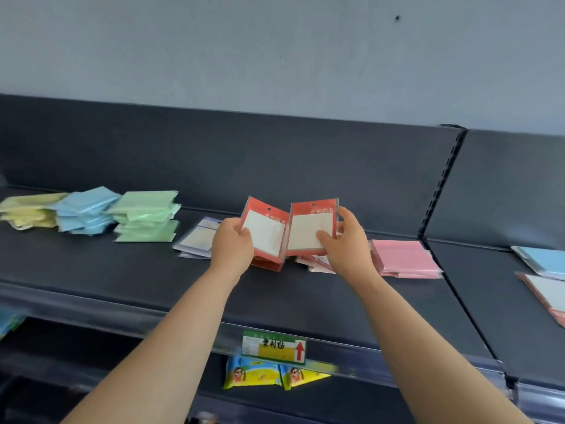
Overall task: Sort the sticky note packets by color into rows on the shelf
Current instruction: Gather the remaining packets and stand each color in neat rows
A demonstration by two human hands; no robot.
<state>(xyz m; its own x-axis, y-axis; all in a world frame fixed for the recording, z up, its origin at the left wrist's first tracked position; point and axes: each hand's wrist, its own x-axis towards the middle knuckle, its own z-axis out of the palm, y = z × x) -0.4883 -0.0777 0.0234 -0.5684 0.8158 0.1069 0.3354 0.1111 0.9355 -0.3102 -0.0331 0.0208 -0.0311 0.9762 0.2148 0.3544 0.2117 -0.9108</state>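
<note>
Above the middle of the dark shelf [122, 280], my left hand [230, 244] grips a red-headed sticky note packet [266, 231]. My right hand [344, 237] grips a second red-headed packet [310, 228] right beside it, the two tilted toward each other. More red packets [267, 264] lie under them on the shelf. To the left stand a yellow stack [29, 211], a blue stack [85, 212] and a green stack [145, 215]. A purple-headed packet [198, 237] lies just left of my left hand. A pink stack [403, 258] sits to the right.
A slotted upright divider [440, 185] separates the adjoining shelf bay, where a blue packet [542, 258] and a red-edged packet [547, 292] lie. A green price label [273, 345] hangs on the front rail. Yellow snack packs [253, 373] sit on the shelf below.
</note>
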